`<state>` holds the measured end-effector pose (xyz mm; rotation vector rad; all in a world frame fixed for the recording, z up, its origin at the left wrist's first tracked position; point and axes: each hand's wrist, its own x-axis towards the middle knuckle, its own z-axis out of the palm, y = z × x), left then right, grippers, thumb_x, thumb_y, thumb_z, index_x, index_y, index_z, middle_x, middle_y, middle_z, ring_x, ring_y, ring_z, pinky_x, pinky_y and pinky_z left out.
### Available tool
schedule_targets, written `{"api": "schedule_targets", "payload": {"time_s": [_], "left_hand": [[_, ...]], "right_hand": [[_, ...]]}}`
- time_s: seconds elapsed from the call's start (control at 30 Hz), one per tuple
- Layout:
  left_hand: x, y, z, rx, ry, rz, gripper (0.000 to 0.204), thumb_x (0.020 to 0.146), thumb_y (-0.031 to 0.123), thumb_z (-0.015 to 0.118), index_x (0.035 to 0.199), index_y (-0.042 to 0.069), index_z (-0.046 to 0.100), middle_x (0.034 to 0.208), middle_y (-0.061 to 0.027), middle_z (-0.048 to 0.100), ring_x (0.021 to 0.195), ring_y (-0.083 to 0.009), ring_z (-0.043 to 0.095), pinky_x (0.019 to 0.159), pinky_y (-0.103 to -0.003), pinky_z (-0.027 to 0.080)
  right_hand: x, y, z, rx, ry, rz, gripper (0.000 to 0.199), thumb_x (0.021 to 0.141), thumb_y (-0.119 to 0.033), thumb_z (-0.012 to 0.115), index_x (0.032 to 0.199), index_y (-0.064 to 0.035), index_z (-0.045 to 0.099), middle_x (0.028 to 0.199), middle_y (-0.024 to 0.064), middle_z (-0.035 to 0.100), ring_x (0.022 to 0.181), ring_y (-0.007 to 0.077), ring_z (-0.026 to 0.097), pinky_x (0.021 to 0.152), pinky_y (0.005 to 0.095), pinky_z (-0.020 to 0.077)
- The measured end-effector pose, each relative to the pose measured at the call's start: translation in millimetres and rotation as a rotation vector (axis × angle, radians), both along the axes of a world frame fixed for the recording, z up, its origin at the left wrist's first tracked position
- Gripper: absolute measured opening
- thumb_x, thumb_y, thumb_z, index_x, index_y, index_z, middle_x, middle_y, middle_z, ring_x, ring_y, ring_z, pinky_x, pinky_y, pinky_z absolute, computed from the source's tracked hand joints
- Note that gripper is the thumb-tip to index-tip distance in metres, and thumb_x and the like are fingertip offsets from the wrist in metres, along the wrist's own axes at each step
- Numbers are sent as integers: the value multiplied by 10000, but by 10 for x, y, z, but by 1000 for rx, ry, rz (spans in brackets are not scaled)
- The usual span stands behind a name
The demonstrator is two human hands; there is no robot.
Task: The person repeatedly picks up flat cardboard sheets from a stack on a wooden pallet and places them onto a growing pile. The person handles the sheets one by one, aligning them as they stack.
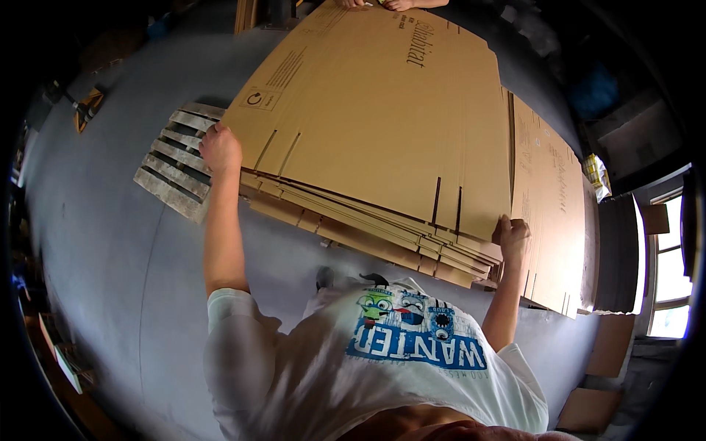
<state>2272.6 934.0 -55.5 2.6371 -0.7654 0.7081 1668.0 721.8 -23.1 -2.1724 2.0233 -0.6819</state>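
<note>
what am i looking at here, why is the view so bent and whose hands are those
There is no machine here, just a person using bare hands. The single picture comes from a wide fisheye camera on their head, looking down, so straight edges curve near the rim. The wearer's left hand and right hand grip the two near corners of a large slotted cardboard sheet. It lies on a stack of similar sheets. More cardboard stands to the right, and a slatted wooden pallet lies at left. At the far edge, another person's hands are partly visible.
</note>
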Motion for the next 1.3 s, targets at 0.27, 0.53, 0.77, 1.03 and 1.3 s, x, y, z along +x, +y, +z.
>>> {"api": "schedule_targets", "payload": {"time_s": [0.27,0.53,0.77,1.03,1.3], "left_hand": [[-230,24,264,291,23,-3,159,738,122,570,837,79,686,865,-100,654,832,-239,628,651,-374,484],[-309,-174,170,23,193,173,435,824,180,467,1160,-92,509,1158,-269,473,1123,-414,396,976,-564,240],[-314,-170,243,14,289,172,521,882,337,429,1221,-55,477,1203,-213,468,1151,-381,390,1013,-525,217],[-228,-111,274,17,142,114,489,866,454,463,999,6,607,968,-169,618,905,-306,592,778,-444,456],[-179,-419,223,195,153,133,518,894,465,391,1134,26,524,1178,-129,524,1040,-342,519,875,-481,388]], "right_hand": [[-377,-519,-558,155,-606,98,350,868,-258,615,1052,-88,371,718,48,476,611,113,439,490,223,368],[-385,-618,-596,-94,-48,78,493,842,-473,584,962,5,574,739,166,625,622,253,593,518,363,492],[-426,-684,-658,4,44,10,529,842,-569,483,1004,-86,624,838,169,665,734,347,635,628,422,523],[-236,-603,-897,23,-608,159,258,900,-270,567,1027,-51,520,739,58,577,596,126,480,490,271,397],[286,-79,-78,-30,-129,-44,343,875,-390,516,938,-62,596,780,194,646,739,360,625,667,442,481]]}}
